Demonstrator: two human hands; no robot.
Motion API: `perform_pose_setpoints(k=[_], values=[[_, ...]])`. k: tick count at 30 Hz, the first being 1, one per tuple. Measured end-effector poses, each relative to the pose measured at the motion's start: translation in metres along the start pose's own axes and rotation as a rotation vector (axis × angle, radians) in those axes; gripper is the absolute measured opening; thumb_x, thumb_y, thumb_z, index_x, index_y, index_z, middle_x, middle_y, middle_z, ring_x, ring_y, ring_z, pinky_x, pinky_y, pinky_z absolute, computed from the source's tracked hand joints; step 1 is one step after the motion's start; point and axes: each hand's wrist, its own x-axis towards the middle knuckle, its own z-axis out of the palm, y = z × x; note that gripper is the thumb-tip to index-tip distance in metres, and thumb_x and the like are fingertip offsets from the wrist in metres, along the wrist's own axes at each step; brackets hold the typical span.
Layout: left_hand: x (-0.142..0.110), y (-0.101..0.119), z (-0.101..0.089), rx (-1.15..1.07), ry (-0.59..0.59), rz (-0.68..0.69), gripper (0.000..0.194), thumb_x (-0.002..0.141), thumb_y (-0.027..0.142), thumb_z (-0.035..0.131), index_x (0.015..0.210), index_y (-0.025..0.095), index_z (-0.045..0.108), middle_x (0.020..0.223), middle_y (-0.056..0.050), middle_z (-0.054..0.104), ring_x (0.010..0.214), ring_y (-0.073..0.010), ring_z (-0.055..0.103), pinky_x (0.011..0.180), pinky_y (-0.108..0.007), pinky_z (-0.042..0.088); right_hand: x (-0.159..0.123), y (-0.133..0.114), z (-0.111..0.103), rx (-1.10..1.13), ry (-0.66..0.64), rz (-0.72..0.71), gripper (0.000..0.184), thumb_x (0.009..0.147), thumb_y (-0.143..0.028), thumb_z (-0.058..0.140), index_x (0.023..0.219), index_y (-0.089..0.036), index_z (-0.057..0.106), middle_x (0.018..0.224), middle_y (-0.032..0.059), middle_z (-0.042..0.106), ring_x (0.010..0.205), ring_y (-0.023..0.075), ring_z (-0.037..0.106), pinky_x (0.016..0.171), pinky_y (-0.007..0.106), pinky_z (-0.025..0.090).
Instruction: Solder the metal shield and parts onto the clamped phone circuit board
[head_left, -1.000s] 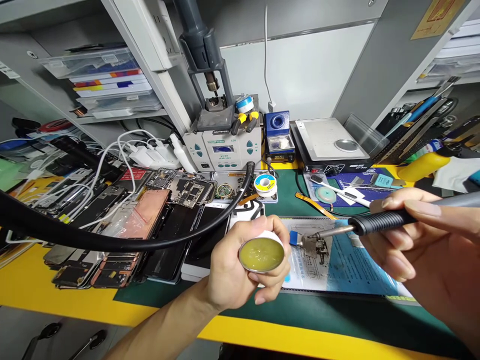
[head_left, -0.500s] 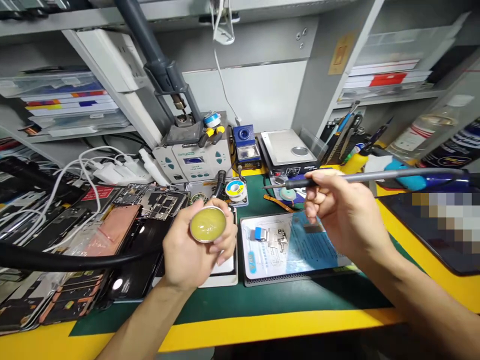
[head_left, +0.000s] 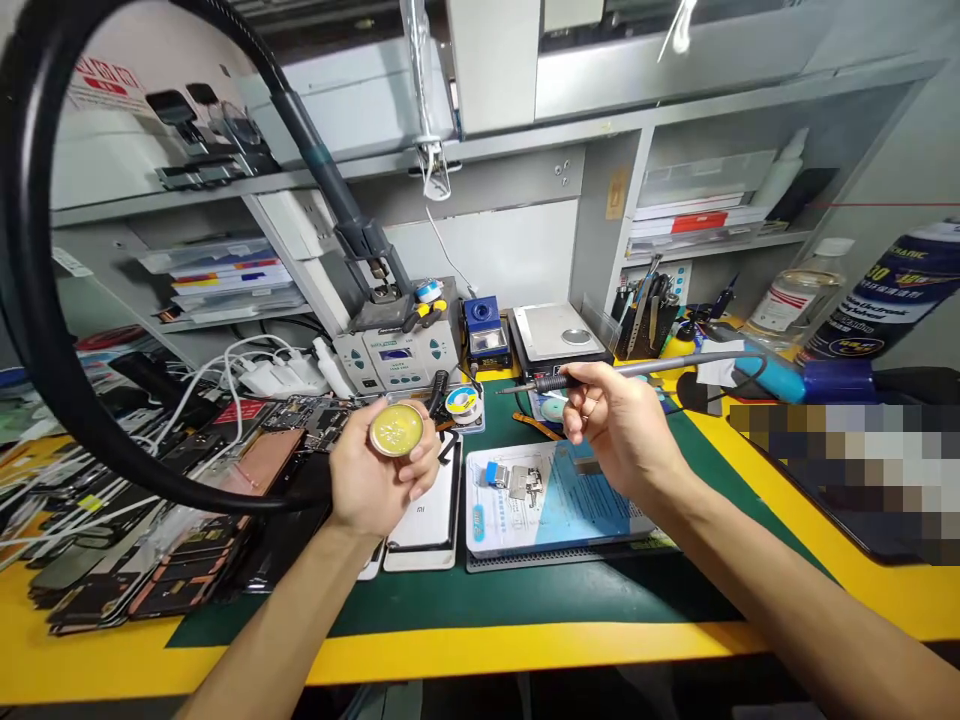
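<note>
My left hand is closed around a small round tin of yellow soldering flux paste, its open face turned towards me. A soldering iron lies in my right hand, gripped like a pen, its thin tip pointing left and apart from the tin. Below and between the hands rests a blue and white spiral-bound pad. On it lies a small metal part with a blue tab. Under my left hand is a white phone back.
Phone parts and boards are piled at the left. A rework station, a blue-topped device and a hot plate stand at the back. A thick black flexible arm loops across the left. Bottles stand at the right.
The view has tilted upward, showing more shelf and the loop of the black arm. Both hands keep their holds on the tin and the soldering iron.
</note>
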Motion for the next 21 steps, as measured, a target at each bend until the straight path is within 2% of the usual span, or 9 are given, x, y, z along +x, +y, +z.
perform_pose_setpoints(k=[3,8,10,14,18,21], values=[[0.009,-0.006,0.001,-0.008,-0.058,-0.085,0.030,0.098,0.044,0.060,0.103,0.015,0.062,0.079,0.002,0.061,0.055,-0.0070,0.052,0.047,-0.020,0.046,0.002,-0.004,0.000,0.008,-0.016,-0.007,0.025,0.072,-0.027,0.081,0.061,-0.018,0.061,0.048,-0.0053,0.051,0.037,0.0093,0.048,0.034,0.021,0.040],[0.031,-0.012,0.005,-0.012,-0.154,-0.223,0.031,0.098,0.045,0.060,0.101,0.015,0.063,0.077,0.003,0.060,0.053,-0.0067,0.051,0.047,-0.020,0.045,0.002,-0.014,0.002,-0.013,-0.023,-0.001,0.020,0.074,-0.030,0.080,0.072,-0.016,0.067,0.051,-0.0031,0.060,0.033,0.0088,0.049,0.031,0.020,0.038],[0.037,-0.012,0.004,-0.014,-0.160,-0.244,0.032,0.098,0.046,0.059,0.098,0.014,0.062,0.072,0.004,0.057,0.049,-0.0055,0.047,0.043,-0.019,0.041,0.001,-0.015,0.002,-0.034,-0.023,0.007,0.018,0.076,-0.028,0.077,0.069,-0.015,0.067,0.050,-0.0015,0.062,0.032,0.0096,0.051,0.030,0.020,0.039],[0.038,-0.013,0.003,0.005,-0.094,-0.270,0.037,0.098,0.051,0.057,0.091,0.015,0.060,0.064,0.007,0.049,0.044,-0.0042,0.038,0.038,-0.017,0.032,0.003,-0.009,0.000,-0.068,0.007,0.000,0.015,0.076,-0.024,0.069,0.064,-0.016,0.066,0.042,-0.0024,0.058,0.027,0.0104,0.049,0.029,0.020,0.037],[0.033,-0.017,0.009,0.039,0.039,-0.323,0.043,0.096,0.058,0.050,0.084,0.017,0.057,0.058,0.008,0.042,0.041,-0.0047,0.029,0.036,-0.018,0.022,0.004,0.002,-0.004,-0.082,0.043,-0.030,0.014,0.074,-0.025,0.070,0.062,-0.018,0.066,0.039,-0.0036,0.056,0.026,0.0112,0.048,0.028,0.020,0.035],[0.030,-0.023,0.015,0.046,0.137,-0.375,0.042,0.095,0.054,0.042,0.075,0.019,0.054,0.054,0.006,0.038,0.040,-0.0060,0.022,0.034,-0.018,0.018,0.002,0.007,-0.004,-0.091,0.060,-0.014,0.016,0.072,-0.028,0.073,0.061,-0.018,0.067,0.038,-0.0033,0.055,0.026,0.0123,0.049,0.027,0.021,0.035]])
